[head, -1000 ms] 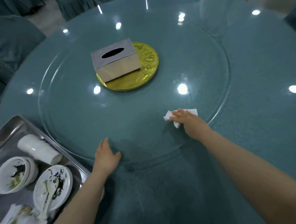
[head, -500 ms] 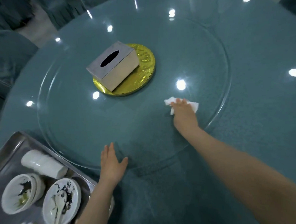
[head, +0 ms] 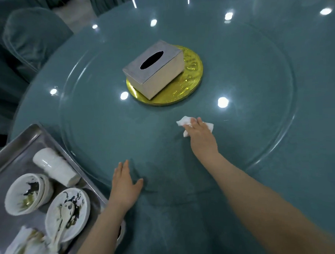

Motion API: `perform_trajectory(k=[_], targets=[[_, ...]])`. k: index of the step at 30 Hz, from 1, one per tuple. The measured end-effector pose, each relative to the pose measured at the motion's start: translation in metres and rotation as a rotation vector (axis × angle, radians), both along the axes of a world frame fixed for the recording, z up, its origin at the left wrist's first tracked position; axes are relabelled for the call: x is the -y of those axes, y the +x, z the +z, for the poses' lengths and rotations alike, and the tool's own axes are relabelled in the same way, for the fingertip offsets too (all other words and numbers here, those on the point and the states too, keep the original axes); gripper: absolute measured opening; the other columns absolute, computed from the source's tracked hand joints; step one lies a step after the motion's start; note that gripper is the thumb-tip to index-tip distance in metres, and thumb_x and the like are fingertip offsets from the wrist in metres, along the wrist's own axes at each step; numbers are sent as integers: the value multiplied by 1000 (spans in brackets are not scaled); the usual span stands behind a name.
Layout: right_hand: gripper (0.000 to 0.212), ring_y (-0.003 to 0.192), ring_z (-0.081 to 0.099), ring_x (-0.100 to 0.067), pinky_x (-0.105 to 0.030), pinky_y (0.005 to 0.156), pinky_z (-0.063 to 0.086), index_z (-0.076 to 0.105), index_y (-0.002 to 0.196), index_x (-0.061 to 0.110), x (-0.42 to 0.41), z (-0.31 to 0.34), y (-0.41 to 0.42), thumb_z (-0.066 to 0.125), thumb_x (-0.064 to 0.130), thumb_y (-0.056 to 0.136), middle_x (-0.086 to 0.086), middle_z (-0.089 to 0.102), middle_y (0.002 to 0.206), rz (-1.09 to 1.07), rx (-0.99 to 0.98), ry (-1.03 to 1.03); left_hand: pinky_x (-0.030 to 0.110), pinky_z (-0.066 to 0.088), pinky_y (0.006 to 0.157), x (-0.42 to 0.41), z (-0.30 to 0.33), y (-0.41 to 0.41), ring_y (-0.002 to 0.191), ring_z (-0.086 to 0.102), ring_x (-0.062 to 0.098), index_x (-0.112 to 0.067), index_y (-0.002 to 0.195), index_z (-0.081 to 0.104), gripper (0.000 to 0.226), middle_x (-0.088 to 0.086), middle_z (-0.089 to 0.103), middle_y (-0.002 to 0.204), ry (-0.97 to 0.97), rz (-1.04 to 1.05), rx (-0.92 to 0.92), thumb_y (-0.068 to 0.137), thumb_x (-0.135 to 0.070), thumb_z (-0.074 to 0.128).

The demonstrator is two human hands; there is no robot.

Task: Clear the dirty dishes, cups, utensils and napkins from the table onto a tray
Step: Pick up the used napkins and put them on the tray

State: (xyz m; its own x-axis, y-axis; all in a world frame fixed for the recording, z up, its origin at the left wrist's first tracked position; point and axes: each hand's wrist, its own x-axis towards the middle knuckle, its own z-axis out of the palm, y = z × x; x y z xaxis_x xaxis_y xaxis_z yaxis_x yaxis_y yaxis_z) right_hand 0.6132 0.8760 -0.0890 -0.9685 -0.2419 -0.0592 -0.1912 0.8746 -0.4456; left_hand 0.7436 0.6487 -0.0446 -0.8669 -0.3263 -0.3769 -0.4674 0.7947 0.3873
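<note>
L grip (head: 125,182) flat, fingers straight | R grip (head: 200,137) fingers extended, pressing down

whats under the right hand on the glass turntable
A crumpled white napkin lies under the right hand, whose fingers press it on the glass turntable. Its ends stick out on both sides; the middle is covered by the fingers, so any dirt there cannot be seen.

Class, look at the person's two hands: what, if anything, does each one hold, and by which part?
The right hand presses straight fingers on the middle of the white napkin, without a curled grip. The left hand lies flat on the glass turntable, holding nothing.
</note>
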Motion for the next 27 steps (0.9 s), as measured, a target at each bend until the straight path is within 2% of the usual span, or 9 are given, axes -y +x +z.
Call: perform_trajectory(k=[3, 6, 10, 12, 15, 18, 20, 23, 27], targets=[[50, 133, 30, -27, -34, 93, 38, 49, 134, 19, -9, 7, -35, 42, -5, 90, -10, 36, 143, -113, 2, 58, 32, 6, 119, -5, 2, -1, 148, 6, 24, -8, 152, 13, 79, 11, 11, 160, 40, 1, -50, 91, -23, 62], [44, 124, 36, -26, -33, 91, 36, 54, 123, 18, 2, 14, -58, 48, -2, 84, -9, 43, 132, -162, 54, 123, 33, 8, 119, -4, 9, 1, 147, 10, 24, -8, 151, 15, 79, 11, 16, 159, 57, 21, -97, 90, -21, 62], [49, 125, 34, -23, -33, 97, 34, 46, 129, 20, 49, 16, -47, 51, 2, 83, -6, 40, 136, 59, 54, 169, 39, 16, 118, 4, 19, 12, 146, 17, 26, -8, 151, 18, 76, 9, 23, 157, 80, 98, -145, 90, -19, 62], [56, 125, 34, -21, -32, 98, 34, 45, 130, 22, 73, 14, -30, 54, -1, 79, -2, 39, 137, 176, 46, 152, 38, 21, 116, 6, 22, 22, 143, 24, 26, -9, 150, 22, 73, 8, 30, 155, 84, 160, -188, 89, -16, 62], [68, 121, 34, -13, -24, 90, 34, 48, 125, 29, 88, 11, -3, 55, -9, 69, 9, 42, 126, 305, 107, 65, 37, 28, 112, 6, 24, 40, 137, 36, 25, -13, 148, 29, 68, 8, 38, 150, 124, 276, -236, 88, -13, 61], [79, 118, 34, -13, -17, 83, 25, 45, 131, 29, 78, 4, 27, 46, -16, 66, 13, 41, 119, 378, 96, -10, 46, 31, 111, 5, 23, 60, 131, 44, 29, -16, 145, 35, 63, 10, 47, 144, 115, 364, -234, 87, -13, 59], [80, 124, 33, -17, -17, 92, 24, 44, 134, 25, 65, 0, 40, 42, -16, 66, 8, 42, 128, 400, 77, -24, 48, 30, 111, 4, 25, 70, 131, 44, 28, -17, 143, 38, 60, 9, 49, 142, 133, 397, -237, 87, -13, 58], [81, 128, 35, -24, -13, 90, 19, 44, 138, 18, 52, 4, 55, 38, -18, 66, 0, 46, 135, 383, 54, -39, 44, 31, 111, 6, 27, 76, 131, 43, 27, -19, 142, 39, 57, 5, 50, 141, 168, 416, -241, 88, -14, 56], [81, 137, 29, -24, -19, 101, 21, 44, 140, 18, 36, 6, 90, 35, -21, 70, -3, 41, 146, 325, 83, -36, 37, 33, 106, 11, 31, 82, 131, 43, 23, -20, 142, 39, 55, 2, 48, 143, 226, 391, -291, 90, -14, 55]])
